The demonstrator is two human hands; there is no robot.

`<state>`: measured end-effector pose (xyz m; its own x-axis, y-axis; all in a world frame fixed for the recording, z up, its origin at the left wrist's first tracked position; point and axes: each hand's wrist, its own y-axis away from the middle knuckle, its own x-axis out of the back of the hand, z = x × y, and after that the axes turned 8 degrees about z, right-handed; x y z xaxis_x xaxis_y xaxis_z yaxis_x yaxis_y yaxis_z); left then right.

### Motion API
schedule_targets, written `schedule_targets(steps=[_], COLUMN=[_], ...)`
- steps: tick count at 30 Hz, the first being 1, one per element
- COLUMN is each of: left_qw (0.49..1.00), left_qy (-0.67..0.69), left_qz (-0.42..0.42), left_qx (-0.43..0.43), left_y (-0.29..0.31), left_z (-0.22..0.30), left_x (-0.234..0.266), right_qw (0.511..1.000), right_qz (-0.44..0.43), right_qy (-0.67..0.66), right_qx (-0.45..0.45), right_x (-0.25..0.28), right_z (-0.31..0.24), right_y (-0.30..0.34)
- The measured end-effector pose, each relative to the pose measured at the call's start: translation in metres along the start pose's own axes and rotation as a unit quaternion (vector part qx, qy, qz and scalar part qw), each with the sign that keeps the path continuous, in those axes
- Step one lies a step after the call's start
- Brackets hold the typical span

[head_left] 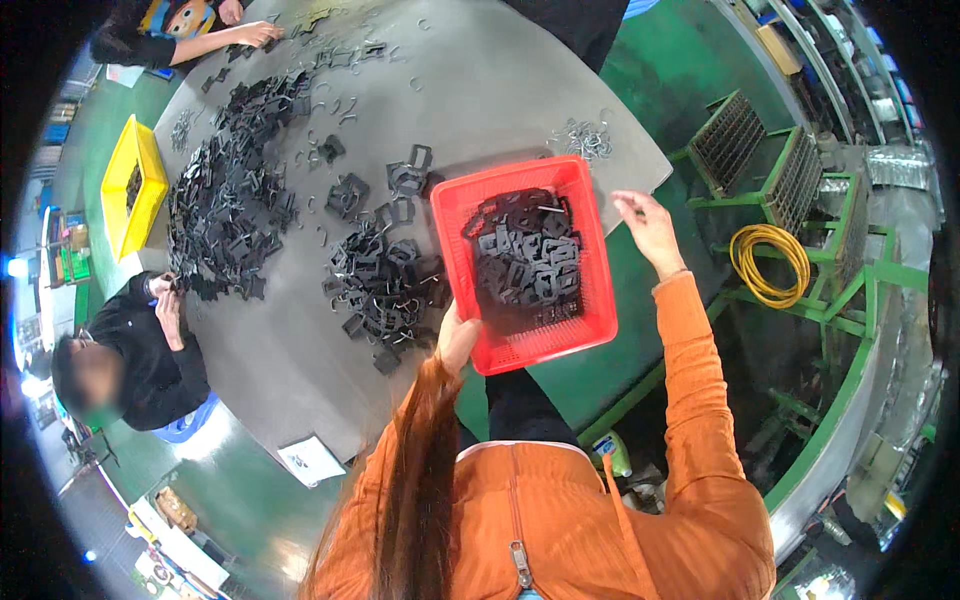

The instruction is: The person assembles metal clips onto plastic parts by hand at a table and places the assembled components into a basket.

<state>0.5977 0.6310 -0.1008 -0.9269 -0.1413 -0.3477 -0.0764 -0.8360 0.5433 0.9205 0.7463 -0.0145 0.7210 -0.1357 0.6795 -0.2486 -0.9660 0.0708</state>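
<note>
In the head view, the left hand [457,338] is clamped on the rim of a red basket [550,351], at its left side near the lower corner. The right hand [645,225] is off the basket, just beside its right rim, fingers loosely bent and apart, with nothing visible in them.

The basket is in front of the person, at the edge of the grey worktop [275,350]. Its upper part is over the worktop and its lower part juts past the edge; whether it rests there cannot be told. Flat black parts [530,255] with openings lie heaped inside.

Left of the basket is a small pile [378,285] of similar parts, and further left a larger, long pile [235,190]. Silvery hooks [585,140] lie beyond the basket's upper right corner.

A yellow basket [130,232] with dark parts in it stands at the far left edge. Below it, a co-worker [150,365] in black has both hands at the large pile; another person's hand [258,34] touches parts at the upper left. A yellow hose [775,297] hangs coiled on a green rack [900,275] to the right.
</note>
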Motion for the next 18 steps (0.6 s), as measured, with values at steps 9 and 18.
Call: schedule_targets(steps=[9, 18], left_qw=[0.983, 0.984], left_qy=[-0.047, -0.017], left_qz=[0.123, 0.154], left_qx=[0.129, 0.088], left_y=[0.070, 0.061], left_z=[0.045, 0.105], left_x=[0.040, 0.048], right_qw=[0.968, 0.945], right_qz=[0.222, 0.059], right_qy=[0.073, 0.123], right_qx=[0.089, 0.297], right_x=[-0.080, -0.173], right_z=[0.130, 0.037], right_y=[-0.175, -0.077])
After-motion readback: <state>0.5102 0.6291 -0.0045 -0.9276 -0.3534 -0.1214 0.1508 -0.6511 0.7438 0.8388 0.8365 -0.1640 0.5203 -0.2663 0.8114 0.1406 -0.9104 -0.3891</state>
